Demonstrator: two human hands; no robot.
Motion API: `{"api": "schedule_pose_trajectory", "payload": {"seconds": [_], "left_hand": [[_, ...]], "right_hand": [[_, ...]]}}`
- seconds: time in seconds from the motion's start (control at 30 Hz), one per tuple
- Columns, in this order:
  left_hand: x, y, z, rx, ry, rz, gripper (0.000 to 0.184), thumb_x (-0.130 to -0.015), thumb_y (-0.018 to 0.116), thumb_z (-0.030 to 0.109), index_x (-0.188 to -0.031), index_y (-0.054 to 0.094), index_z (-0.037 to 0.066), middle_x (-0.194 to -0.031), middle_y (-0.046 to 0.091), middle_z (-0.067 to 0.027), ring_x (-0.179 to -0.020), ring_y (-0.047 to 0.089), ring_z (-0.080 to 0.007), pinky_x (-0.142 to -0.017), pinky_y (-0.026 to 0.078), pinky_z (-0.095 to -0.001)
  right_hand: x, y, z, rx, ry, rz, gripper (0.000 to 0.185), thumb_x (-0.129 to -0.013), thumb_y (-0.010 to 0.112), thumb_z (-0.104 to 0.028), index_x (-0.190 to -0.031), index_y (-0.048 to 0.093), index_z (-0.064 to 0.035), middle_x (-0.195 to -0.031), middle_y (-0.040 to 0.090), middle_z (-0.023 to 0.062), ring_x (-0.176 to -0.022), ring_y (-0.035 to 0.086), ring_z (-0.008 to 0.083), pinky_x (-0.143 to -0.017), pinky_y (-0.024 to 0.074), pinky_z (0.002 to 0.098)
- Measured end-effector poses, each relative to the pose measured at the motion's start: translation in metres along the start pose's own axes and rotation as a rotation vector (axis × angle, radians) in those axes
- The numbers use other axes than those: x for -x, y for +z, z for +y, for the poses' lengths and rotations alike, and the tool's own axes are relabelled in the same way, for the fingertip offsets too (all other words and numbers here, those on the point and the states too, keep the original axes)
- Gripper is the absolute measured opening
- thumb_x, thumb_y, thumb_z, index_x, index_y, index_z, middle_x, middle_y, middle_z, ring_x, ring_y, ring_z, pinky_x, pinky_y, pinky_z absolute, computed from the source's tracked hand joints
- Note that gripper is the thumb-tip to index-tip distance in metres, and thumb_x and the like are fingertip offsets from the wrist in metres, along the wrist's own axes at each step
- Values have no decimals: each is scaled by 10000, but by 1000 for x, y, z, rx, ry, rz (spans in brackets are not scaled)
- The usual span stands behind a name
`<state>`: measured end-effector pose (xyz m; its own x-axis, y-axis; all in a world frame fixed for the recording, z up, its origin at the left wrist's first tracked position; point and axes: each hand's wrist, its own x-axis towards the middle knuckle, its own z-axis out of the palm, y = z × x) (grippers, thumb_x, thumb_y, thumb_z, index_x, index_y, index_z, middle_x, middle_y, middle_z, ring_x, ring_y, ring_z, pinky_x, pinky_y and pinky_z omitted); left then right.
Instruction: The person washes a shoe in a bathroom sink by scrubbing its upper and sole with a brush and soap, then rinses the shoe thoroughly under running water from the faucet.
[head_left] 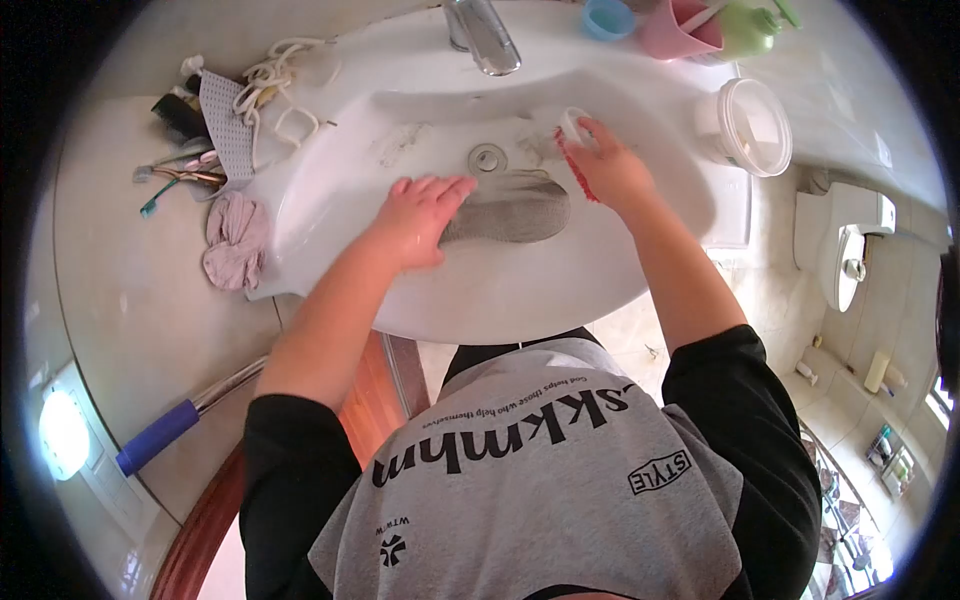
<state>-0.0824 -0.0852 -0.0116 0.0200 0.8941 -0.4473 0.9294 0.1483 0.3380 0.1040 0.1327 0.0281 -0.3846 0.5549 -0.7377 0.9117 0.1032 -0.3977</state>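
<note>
A grey insole-shaped piece [515,208] lies in the white sink [500,290], just below the drain. My left hand [418,215] is over its left end, palm down with the fingers stretched out; whether it presses on the piece I cannot tell. On the right side of the basin, my right hand [605,165] grips a brush [577,165] with a white handle and red bristles, apart from the grey piece. Dark smudges of dirt mark the basin on both sides of the drain.
The faucet [485,38] stands at the back. Pink cup [680,28], blue cup [607,18], green bottle [747,30] and white tub [752,128] line the right rim. White laces [285,90], a grey holder [228,125], toothbrushes [180,178] and a pink cloth [236,240] lie left.
</note>
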Motion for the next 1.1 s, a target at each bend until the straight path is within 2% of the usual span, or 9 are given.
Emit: {"api": "schedule_pose_trajectory", "payload": {"seconds": [0.17, 0.3, 0.5, 0.57, 0.7, 0.77, 0.87, 1.0, 1.1], "left_hand": [[-10, -14, 23, -115, -175, -11, 917, -638, 797, 202, -1473, 426, 120, -1580, 333, -110, -1463, 297, -312, -1189, 205, -549], [-27, 38, 79, -103, 87, 51, 884, -780, 714, 395, -1516, 348, 71, -1619, 245, -124, -1498, 231, -293, -1222, 143, -515], [-40, 79, 109, 75, 30, 126, 838, -899, 548, 482, -1565, 234, 83, -1645, 191, -99, -1524, 145, -259, -1242, 55, -455], [-39, 86, 103, 113, 41, 168, 828, -894, 556, 492, -1544, 272, 64, -1624, 228, -120, -1511, 177, -281, -1232, 103, -464], [-39, 85, 102, 182, 19, 80, 782, -880, 567, 525, -1466, 388, 39, -1543, 360, -138, -1437, 311, -322, -1182, 230, -488], [-41, 98, 96, 234, 54, 187, 776, -868, 582, 535, -1439, 415, 37, -1519, 385, -132, -1410, 341, -323, -1162, 255, -493], [-40, 105, 93, 277, 77, 276, 796, -849, 606, 543, -1437, 418, 40, -1516, 383, -122, -1404, 339, -324, -1160, 256, -491], [-42, 104, 88, 250, 104, 271, 875, -840, 620, 543, -1510, 340, 53, -1570, 310, -119, -1461, 249, -319, -1205, 181, -471], [-44, 102, 89, 257, 81, 239, 915, -852, 602, 550, -1550, 268, 62, -1596, 269, -130, -1479, 217, -316, -1220, 138, -465]], "right_hand": [[-6, 14, 37, 253, -323, 76, 617, -914, 583, -534, -1450, 459, -255, -1206, 638, 178, -1091, 643, 351, -940, 499, 429], [-13, 20, 51, 279, -318, 15, 580, -919, 594, -505, -1437, 474, -274, -1267, 606, 185, -1106, 636, 358, -948, 496, 441], [-20, 19, 33, 518, -533, 49, 563, -934, 589, -471, -1449, 450, -290, -1273, 592, 161, -1119, 629, 347, -935, 511, 444], [-29, 33, 11, 782, -808, 92, 549, -950, 571, -460, -1455, 432, -296, -1247, 593, 145, -1107, 633, 318, -895, 531, 438], [-37, 98, -76, 911, -1078, -203, 502, -963, 553, -431, -1440, 441, -321, -1147, 593, 120, -966, 655, 327, -810, 556, 430], [-33, 138, -110, 802, -1154, -153, 480, -959, 561, -404, -1410, 453, -283, -1197, 585, 143, -1063, 641, 337, -806, 557, 468], [-30, 138, -119, 750, -1124, -180, 472, -959, 565, -405, -1404, 450, -296, -1204, 580, 142, -1046, 649, 328, -800, 560, 467], [-40, 62, -59, 1057, -934, -305, 495, -963, 556, -446, -1428, 442, -321, -1229, 568, 130, -1031, 658, 321, -789, 569, 450], [-48, 49, -36, 1117, -1020, -188, 509, -974, 535, -458, -1452, 420, -325, -1216, 570, 136, -995, 671, 328, -767, 572, 448]]}}
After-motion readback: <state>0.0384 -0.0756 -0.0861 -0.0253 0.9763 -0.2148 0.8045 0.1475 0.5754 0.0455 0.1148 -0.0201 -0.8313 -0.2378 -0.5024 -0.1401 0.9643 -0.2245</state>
